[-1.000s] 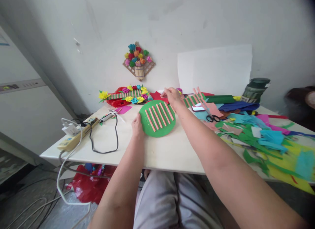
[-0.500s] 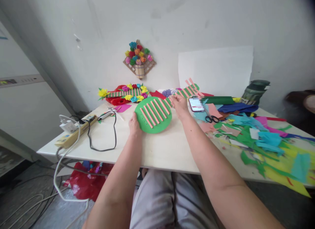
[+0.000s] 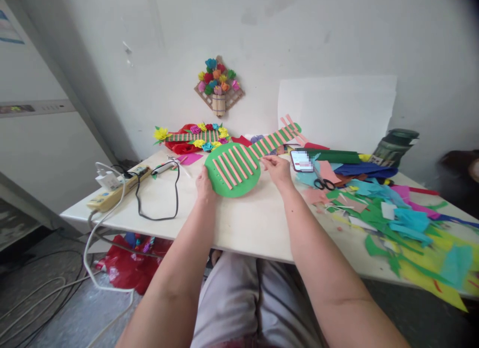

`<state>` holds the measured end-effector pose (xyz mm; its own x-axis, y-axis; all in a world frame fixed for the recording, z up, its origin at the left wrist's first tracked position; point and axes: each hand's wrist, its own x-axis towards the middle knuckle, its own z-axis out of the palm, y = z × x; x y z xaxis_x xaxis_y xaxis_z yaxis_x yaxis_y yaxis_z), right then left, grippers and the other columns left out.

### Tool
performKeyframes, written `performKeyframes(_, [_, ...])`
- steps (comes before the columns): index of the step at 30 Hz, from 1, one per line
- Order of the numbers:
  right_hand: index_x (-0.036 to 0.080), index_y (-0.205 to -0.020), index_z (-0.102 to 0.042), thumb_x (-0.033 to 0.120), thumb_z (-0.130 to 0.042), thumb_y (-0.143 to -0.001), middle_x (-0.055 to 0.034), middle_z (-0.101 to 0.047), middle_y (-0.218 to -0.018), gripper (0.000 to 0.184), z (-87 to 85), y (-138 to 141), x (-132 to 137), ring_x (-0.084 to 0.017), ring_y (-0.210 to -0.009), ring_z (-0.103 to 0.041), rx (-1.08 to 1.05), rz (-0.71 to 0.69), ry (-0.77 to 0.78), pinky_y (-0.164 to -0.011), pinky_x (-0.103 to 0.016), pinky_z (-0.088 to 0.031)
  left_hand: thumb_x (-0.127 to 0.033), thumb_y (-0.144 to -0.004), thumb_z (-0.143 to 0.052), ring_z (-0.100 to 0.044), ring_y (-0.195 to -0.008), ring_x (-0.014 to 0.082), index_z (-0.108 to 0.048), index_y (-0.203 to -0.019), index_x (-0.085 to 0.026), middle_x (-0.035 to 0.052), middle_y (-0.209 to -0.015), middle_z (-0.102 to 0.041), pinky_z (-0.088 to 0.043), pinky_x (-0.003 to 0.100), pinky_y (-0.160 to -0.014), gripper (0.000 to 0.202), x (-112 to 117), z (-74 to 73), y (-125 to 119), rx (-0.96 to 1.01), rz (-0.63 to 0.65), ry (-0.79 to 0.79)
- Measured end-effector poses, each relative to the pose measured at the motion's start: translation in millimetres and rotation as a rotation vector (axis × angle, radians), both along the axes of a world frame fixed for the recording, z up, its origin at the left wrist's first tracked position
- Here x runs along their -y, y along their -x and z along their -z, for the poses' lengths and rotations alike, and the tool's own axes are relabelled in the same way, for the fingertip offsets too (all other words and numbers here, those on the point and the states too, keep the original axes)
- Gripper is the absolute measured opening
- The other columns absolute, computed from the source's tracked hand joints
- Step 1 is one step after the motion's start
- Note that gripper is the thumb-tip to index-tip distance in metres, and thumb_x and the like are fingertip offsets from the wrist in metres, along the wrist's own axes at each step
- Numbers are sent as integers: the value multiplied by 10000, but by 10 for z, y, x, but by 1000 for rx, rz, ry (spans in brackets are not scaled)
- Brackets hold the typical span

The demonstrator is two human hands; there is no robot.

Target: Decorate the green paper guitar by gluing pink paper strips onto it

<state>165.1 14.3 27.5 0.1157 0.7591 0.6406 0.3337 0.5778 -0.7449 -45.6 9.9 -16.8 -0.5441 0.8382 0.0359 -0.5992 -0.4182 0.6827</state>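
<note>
My left hand (image 3: 205, 184) grips the left edge of a green paper guitar (image 3: 247, 188), fingers behind it and thumb at the rim. Its round body carries slanted pink strips and a row of small dots, and shorter pink strips cross the long neck (image 3: 275, 138). Beside the joint of body and neck, my right hand (image 3: 277, 169) is closed with its fingertips pinched together. Whether those fingertips touch the guitar or hold a small piece is too small to tell. The guitar is tilted, its neck pointing up and right.
A flower-edged paper guitar (image 3: 194, 137) lies behind. Right of my hand are a phone (image 3: 301, 161), black-handled scissors (image 3: 324, 184), crepe paper scraps (image 3: 409, 219) and a green bottle (image 3: 394, 147). On the left are a power strip (image 3: 108, 196), a glue gun (image 3: 163, 168) and a loose cable (image 3: 157, 219).
My right hand has shifted from the base of the guitar's neck to just below and right of it, uncovering the strips there. My left hand keeps its hold. The view has tilted slightly.
</note>
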Motion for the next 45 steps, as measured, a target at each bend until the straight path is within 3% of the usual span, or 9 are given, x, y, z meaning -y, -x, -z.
performKeyframes(3, [207,-841,-683,283,-563,-740,-32,-644,-790,174,22,135,77,-163,-701,-584,305,96,-121,-640,-283,-455,-427,-727,-610,-637,-662,163,-625,-798,-126,62,-725,-675,-528,324,-689,309,3,7,7,-28,-6,2])
performKeyframes(7, [237,-970,-668,178,-528,-742,-69,-566,-1075,275,25,276,161,-220,-990,-513,640,173,-277,-759,-326,-448,-465,-692,-626,-631,-655,168,-631,-803,-127,61,-716,-670,-522,316,-654,355,-21,40,21,-81,-14,0])
performKeyframes(16, [213,-855,-676,105,-500,-734,-66,-520,-1178,240,36,357,143,-257,-1045,-440,778,255,-248,-866,-401,-393,-523,-609,-663,-598,-579,151,-631,-769,-128,40,-661,-651,-495,278,-570,427,-15,55,1,-168,38,-28])
performKeyframes(20, [203,-735,-664,160,-507,-769,-56,-582,-1120,166,49,352,110,-248,-1022,-467,685,208,-227,-851,-390,-406,-538,-625,-641,-593,-568,147,-636,-779,-124,40,-666,-650,-493,285,-576,442,-11,55,3,-193,51,-25])
performKeyframes(24, [199,-730,-626,202,-520,-765,-54,-643,-994,111,75,355,48,-207,-949,-534,327,89,-145,-805,-354,-440,-509,-645,-640,-601,-592,149,-632,-759,-124,43,-682,-655,-502,298,-611,402,-9,48,10,-145,31,-22])
performKeyframes(29, [182,-784,-542,305,-569,-719,9,-617,-627,142,19,294,89,-94,-474,-491,-260,-377,236,-468,-230,-408,-460,-688,-626,-616,-621,153,-628,-754,-126,43,-662,-652,-513,308,-665,340,-20,54,20,-82,9,8])
performKeyframes(35, [184,-755,-553,360,-677,-625,56,-543,-523,252,-55,81,246,-65,-395,-431,-313,-806,412,-366,-191,-316,-432,-710,-620,-636,-694,172,-634,-805,-132,59,-729,-674,-517,335,-714,315,-27,58,20,-48,-2,-12])
performKeyframes(41, [218,-836,-610,333,-636,-674,1,-672,-769,200,-57,127,214,-151,-829,-632,-494,-711,155,-756,-323,-496,-440,-718,-611,-636,-676,169,-634,-790,-124,63,-714,-672,-522,320,-692,324,-11,42,18,-61,-8,0])
performKeyframes(45, [214,-814,-655,275,-574,-735,-29,-686,-879,129,-29,239,148,-168,-977,-594,-205,-438,-12,-866,-348,-439,-464,-698,-618,-632,-649,158,-635,-799,-122,57,-701,-670,-524,302,-670,357,-34,68,30,-75,2,-8])
